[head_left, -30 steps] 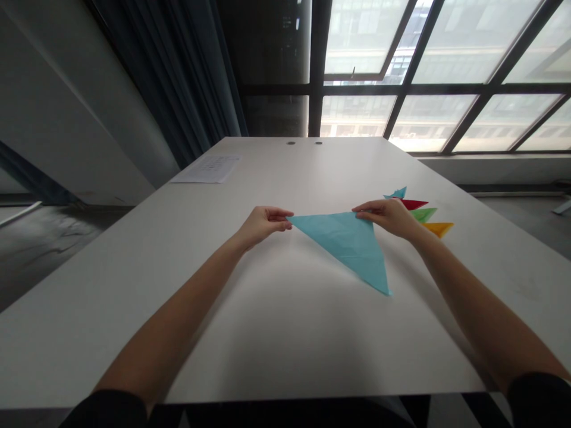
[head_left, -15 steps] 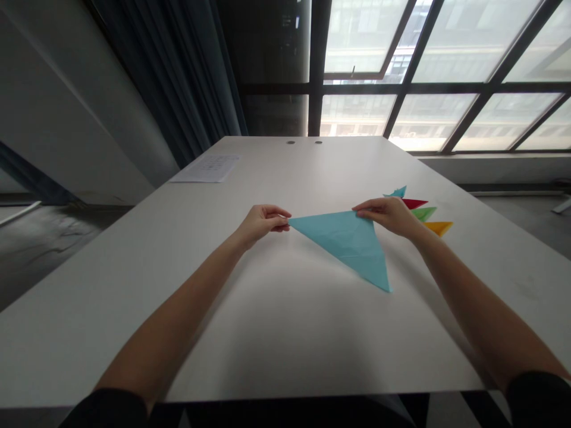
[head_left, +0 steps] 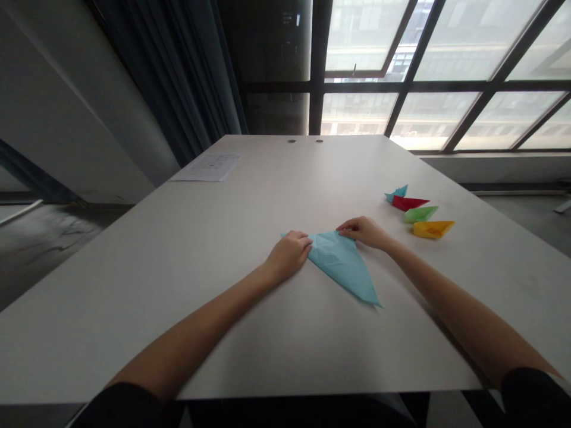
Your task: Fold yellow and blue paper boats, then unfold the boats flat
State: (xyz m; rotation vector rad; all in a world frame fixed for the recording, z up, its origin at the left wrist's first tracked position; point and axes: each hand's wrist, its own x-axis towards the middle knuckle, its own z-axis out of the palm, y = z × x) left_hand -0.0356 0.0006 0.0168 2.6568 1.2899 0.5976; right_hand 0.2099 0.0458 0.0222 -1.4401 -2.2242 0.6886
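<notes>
at mid-bench [head_left: 223, 333], the blue paper triangle [head_left: 341, 267] lay flat, its long tip pointing toward me. my left hand [head_left: 289, 252] was curled shut over its left corner and my right hand [head_left: 363, 230] pinched its far edge, which i judged kept the sheet from sliding. four folded paper shapes [head_left: 419, 213] sat in a row off to the right, apart from the sheet.

Bare forearms, with dark sleeves [head_left: 530, 395] at the upper arms.

Thin, creased blue paper triangle [head_left: 341, 266] looks matt; the white table [head_left: 250, 333] is smooth, faintly sheened.
</notes>
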